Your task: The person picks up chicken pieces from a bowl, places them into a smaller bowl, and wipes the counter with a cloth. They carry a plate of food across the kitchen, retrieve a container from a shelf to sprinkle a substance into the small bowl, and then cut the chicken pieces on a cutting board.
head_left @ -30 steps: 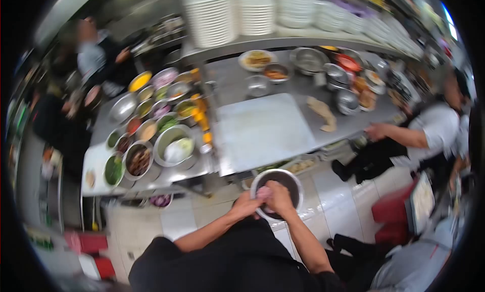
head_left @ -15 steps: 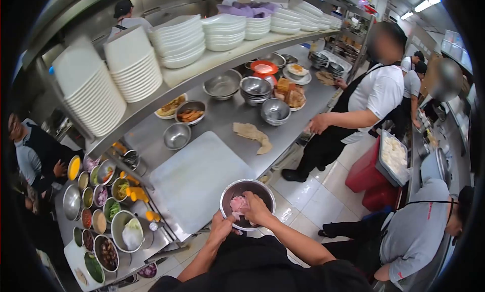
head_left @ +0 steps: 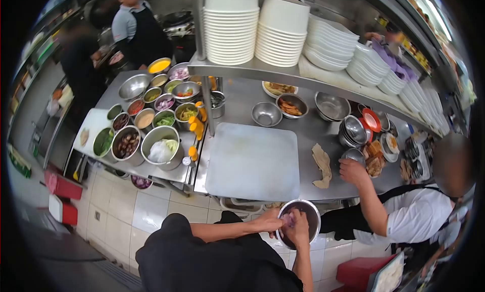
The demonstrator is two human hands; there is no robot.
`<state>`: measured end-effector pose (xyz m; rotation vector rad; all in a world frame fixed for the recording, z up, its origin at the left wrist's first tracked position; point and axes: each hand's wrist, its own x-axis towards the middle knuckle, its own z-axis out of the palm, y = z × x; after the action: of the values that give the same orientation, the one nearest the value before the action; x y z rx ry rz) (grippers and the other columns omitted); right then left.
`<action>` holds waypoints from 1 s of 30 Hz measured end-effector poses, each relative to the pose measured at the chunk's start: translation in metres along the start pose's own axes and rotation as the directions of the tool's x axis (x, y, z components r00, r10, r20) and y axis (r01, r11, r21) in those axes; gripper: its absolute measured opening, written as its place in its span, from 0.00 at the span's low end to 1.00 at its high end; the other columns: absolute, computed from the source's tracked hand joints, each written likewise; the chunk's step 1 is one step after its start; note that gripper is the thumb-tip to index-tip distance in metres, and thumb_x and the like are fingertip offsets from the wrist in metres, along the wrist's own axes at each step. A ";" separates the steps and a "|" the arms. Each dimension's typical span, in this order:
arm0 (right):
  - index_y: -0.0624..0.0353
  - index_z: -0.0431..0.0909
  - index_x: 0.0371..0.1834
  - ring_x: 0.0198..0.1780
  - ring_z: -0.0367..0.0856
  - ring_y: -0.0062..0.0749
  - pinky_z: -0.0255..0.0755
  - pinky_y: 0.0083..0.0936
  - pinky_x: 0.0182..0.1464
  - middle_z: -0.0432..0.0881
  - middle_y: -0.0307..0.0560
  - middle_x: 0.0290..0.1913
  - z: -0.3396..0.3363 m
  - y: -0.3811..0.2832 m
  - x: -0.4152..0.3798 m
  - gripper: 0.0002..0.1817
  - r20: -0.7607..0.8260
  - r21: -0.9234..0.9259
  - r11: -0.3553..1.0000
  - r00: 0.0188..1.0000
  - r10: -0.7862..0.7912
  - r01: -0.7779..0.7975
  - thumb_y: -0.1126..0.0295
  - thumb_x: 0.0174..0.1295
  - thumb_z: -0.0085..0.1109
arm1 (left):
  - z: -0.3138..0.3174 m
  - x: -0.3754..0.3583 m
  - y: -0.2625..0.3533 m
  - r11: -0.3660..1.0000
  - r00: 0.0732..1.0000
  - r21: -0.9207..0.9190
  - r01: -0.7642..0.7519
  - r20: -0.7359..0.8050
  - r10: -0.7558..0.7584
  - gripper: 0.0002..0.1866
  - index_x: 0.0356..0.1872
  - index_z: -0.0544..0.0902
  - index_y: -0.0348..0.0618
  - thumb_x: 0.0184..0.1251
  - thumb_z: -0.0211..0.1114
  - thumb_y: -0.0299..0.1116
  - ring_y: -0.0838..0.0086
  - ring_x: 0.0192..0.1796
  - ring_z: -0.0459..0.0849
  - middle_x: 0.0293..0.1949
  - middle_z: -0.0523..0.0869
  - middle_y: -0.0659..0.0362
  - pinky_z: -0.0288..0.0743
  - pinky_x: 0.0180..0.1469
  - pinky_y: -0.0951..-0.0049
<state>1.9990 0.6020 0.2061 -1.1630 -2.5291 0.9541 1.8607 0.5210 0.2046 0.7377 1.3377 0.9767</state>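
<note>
A metal bowl [head_left: 314, 219] is held in front of my body, just past the near edge of the counter. My left hand [head_left: 269, 221] grips its left rim, fingers wrapped round the edge. Inside the bowl, my right hand [head_left: 298, 229] is closed on pink raw meat [head_left: 288, 220], which it partly hides. Beyond the bowl, a white cutting board [head_left: 252, 160] lies flat on the steel counter. A crumpled tan cloth [head_left: 321, 165] rests to the right of the board.
Containers of chopped food and a steel pot [head_left: 174, 163] crowd the left counter. Stacked white dishes [head_left: 231, 34] fill the shelf above. At the right, a co-worker [head_left: 414, 216] reaches to a small metal bowl [head_left: 353, 155]. Red bins [head_left: 353, 272] stand on the floor.
The view has swung left, showing more of the left counter and floor. The co-worker's hand now reaches over the counter to a bowl. My hands still hold the bowl and the meat.
</note>
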 end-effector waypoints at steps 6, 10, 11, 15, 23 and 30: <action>0.60 0.74 0.32 0.33 0.82 0.54 0.74 0.44 0.38 0.81 0.56 0.25 0.019 0.015 0.010 0.14 -0.051 0.068 0.997 0.997 0.051 -0.047 0.69 0.44 0.67 | 0.006 -0.011 -0.014 1.000 0.988 0.003 0.007 -0.156 -0.007 0.17 0.43 0.76 0.26 0.63 0.53 0.34 0.66 0.18 0.83 0.26 0.82 0.48 0.78 0.16 0.72; 0.57 0.76 0.34 0.36 0.82 0.57 0.74 0.44 0.40 0.82 0.58 0.32 -0.003 -0.019 0.017 0.19 0.038 -0.142 0.987 0.996 0.078 -0.071 0.60 0.43 0.69 | 0.002 -0.014 -0.024 0.999 0.968 -0.008 0.042 -0.249 -0.043 0.16 0.42 0.77 0.28 0.64 0.53 0.34 0.66 0.17 0.82 0.26 0.82 0.48 0.78 0.17 0.71; 0.57 0.76 0.34 0.36 0.82 0.57 0.74 0.44 0.40 0.82 0.58 0.32 -0.004 -0.021 0.017 0.19 0.043 -0.138 0.989 0.997 0.060 -0.053 0.60 0.43 0.69 | 0.002 -0.018 -0.023 0.999 0.967 -0.035 0.004 -0.254 -0.012 0.15 0.44 0.76 0.31 0.61 0.53 0.32 0.68 0.17 0.81 0.25 0.80 0.52 0.77 0.18 0.71; 0.52 0.75 0.45 0.42 0.78 0.57 0.75 0.42 0.44 0.73 0.57 0.48 0.012 -0.008 0.020 0.25 0.108 -0.107 0.897 0.902 -0.418 0.429 0.69 0.39 0.69 | -0.003 -0.029 -0.012 0.996 0.960 -0.078 -0.038 -0.280 0.015 0.15 0.44 0.76 0.32 0.57 0.51 0.30 0.69 0.19 0.80 0.25 0.78 0.55 0.77 0.20 0.71; 0.59 0.74 0.39 0.42 0.80 0.56 0.75 0.43 0.43 0.80 0.61 0.41 0.021 -0.023 0.045 0.22 0.153 0.058 0.994 0.983 -0.105 0.098 0.72 0.38 0.71 | -0.019 -0.025 -0.014 0.991 0.942 -0.130 -0.037 -0.337 -0.009 0.18 0.48 0.74 0.30 0.57 0.52 0.29 0.69 0.20 0.81 0.27 0.79 0.53 0.79 0.19 0.70; 0.64 0.75 0.47 0.42 0.82 0.51 0.76 0.35 0.44 0.82 0.59 0.40 0.009 -0.038 0.082 0.20 -0.054 0.297 0.911 0.957 -0.283 0.286 0.78 0.47 0.62 | -0.056 -0.014 -0.015 0.992 0.912 -0.118 -0.044 -0.410 -0.008 0.14 0.42 0.77 0.31 0.55 0.52 0.27 0.68 0.21 0.83 0.23 0.81 0.51 0.78 0.20 0.66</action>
<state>1.9169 0.6400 0.2160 -0.6854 -2.3473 1.1948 1.8077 0.4966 0.1907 0.4614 1.6152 1.2669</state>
